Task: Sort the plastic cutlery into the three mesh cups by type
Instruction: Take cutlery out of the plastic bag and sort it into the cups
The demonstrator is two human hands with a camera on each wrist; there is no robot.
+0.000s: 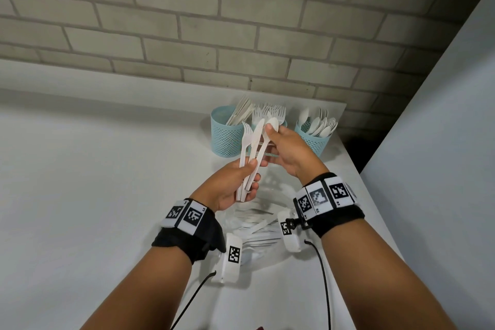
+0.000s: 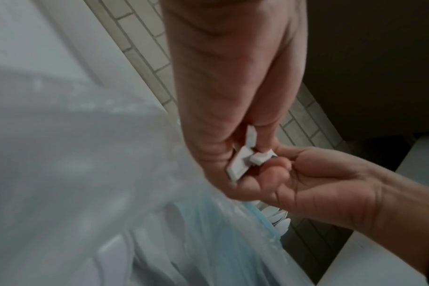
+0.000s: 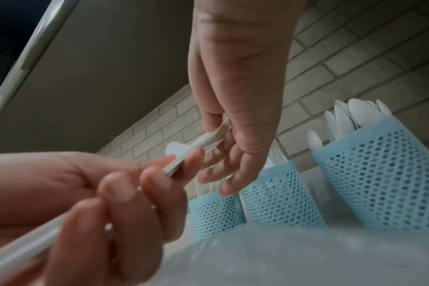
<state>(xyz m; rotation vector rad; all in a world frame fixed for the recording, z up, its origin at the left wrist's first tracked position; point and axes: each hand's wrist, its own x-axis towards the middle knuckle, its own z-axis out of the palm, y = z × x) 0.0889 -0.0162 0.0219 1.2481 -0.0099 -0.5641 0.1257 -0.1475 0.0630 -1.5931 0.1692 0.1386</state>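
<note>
I see three pale blue mesh cups point(image 1: 224, 132), perforated with a honeycomb pattern. The plastic fork point(image 1: 246, 139), knife point(image 1: 255, 139) and spoon point(image 1: 267, 136) are white, as is the tabletop point(image 1: 93, 169). The brick wall point(image 1: 187, 21) is beige-grey with darker mortar lines. My wristbands point(image 1: 329, 203) are black, bearing black-and-white square markers.

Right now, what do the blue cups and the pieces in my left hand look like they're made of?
Cups: likely moulded plastic, matte pale blue, with walls of regular mesh holes. Fork, knife and spoon in the left hand: thin white plastic, smooth, slightly glossy.
</note>
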